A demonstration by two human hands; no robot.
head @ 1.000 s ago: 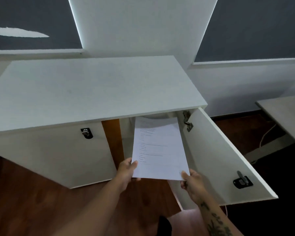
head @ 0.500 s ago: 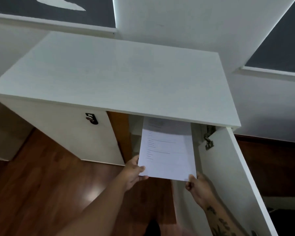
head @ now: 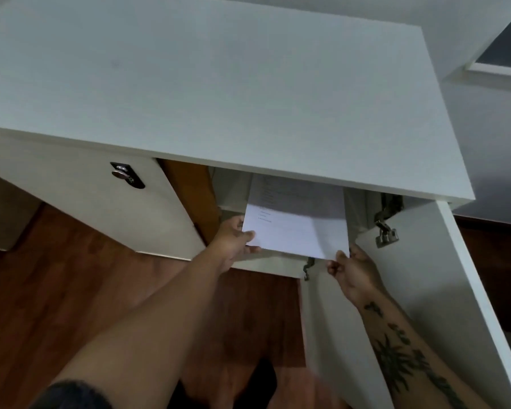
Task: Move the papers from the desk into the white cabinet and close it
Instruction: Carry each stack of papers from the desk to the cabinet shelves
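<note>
You are looking down on a white cabinet (head: pixel 219 84) that stands on a reddish-brown wooden floor (head: pixel 56 290). Its left door (head: pixel 71 208) is shut; its right door (head: pixel 425 290) swings open toward you. Inside the open side, a pale shelf (head: pixel 272 262) shows its front edge. The papers (head: pixel 295 228) reach in over that shelf, their far end in shadow under the top; whether they rest on it is hard to tell.

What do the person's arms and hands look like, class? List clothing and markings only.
The left hand and right hand are bare: no gloves, and no rings or watch show. The left forearm is unmarked, with what looks like a dark sleeve edge at its upper end. The right forearm carries dark tattoos: a spiky sunburst shape and smaller marks toward the wrist.
</note>
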